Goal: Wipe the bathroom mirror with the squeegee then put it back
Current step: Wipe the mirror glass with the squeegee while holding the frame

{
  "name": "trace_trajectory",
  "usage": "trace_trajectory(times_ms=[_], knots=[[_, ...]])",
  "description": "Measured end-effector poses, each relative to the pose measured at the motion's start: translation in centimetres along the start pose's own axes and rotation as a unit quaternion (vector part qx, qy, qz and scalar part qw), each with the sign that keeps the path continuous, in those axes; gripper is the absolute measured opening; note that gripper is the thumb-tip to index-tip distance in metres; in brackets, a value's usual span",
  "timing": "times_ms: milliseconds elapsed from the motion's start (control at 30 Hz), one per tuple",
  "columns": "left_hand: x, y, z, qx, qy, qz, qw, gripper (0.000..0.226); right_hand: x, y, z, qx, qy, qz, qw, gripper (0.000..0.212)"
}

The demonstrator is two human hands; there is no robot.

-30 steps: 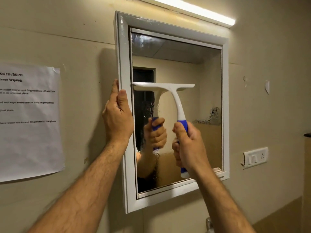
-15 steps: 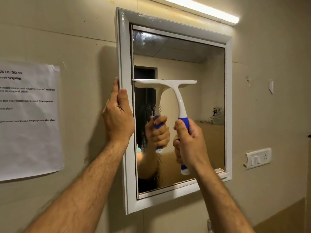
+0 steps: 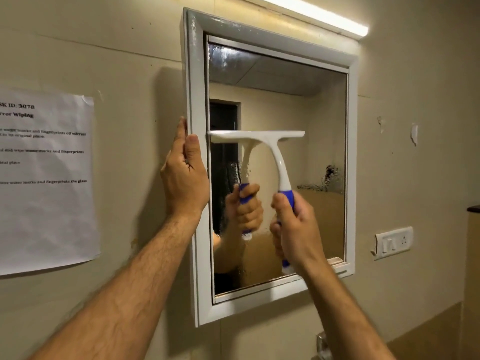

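The mirror [image 3: 314,120] hangs on the wall in a white frame [image 3: 195,74]. A squeegee [image 3: 259,137] with a white head and blue grip lies against the glass, its blade level at mid-height over the left half. My right hand [image 3: 296,229] grips the blue handle low on the mirror. My left hand [image 3: 185,175] rests on the frame's left edge, fingers straight up along its side, thumb on the front. Water droplets [image 3: 328,178] cling to the glass at the right, and a smeared patch shows below the blade.
A printed paper sheet [image 3: 44,178] is stuck to the wall on the left. A lit tube light [image 3: 311,14] runs above the mirror. A switch plate [image 3: 393,242] sits to the right, and a metal fitting [image 3: 322,344] shows below the frame.
The squeegee has slid slightly down the glass with my right hand. My left hand stays on the frame's left edge.
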State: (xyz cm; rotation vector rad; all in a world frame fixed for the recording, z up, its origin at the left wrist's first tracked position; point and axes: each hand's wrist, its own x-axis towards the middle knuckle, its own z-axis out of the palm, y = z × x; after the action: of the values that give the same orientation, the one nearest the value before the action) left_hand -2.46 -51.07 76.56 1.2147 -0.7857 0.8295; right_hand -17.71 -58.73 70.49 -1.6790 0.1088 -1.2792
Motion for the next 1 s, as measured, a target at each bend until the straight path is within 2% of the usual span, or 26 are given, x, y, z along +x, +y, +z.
trace_trajectory(times_ms=[167, 267, 633, 900, 1000], knots=[[0.0, 0.1, -0.1, 0.016, 0.018, 0.007, 1.0, 0.043, 4.3, -8.0, 1.3, 0.119, -0.039, 0.012, 0.992, 0.037], [0.1, -0.1, 0.1, 0.022, 0.012, 0.007, 1.0, 0.045, 6.2, -10.7, 2.0, 0.126, -0.033, 0.002, 0.991, 0.035], [0.0, -0.3, 0.1, 0.012, 0.008, 0.013, 1.0, 0.048, 2.1, -4.7, 2.0, 0.083, 0.011, 0.005, 0.996, 0.037], [0.1, 0.2, 0.0, 0.011, 0.004, 0.005, 1.0, 0.048, 6.4, -10.3, 2.1, 0.081, -0.021, -0.004, 0.996, 0.04], [0.2, -0.4, 0.2, 0.01, 0.002, 0.001, 1.0, 0.05, 6.3, -9.6, 2.4, 0.089, -0.009, -0.004, 0.996, 0.036]])
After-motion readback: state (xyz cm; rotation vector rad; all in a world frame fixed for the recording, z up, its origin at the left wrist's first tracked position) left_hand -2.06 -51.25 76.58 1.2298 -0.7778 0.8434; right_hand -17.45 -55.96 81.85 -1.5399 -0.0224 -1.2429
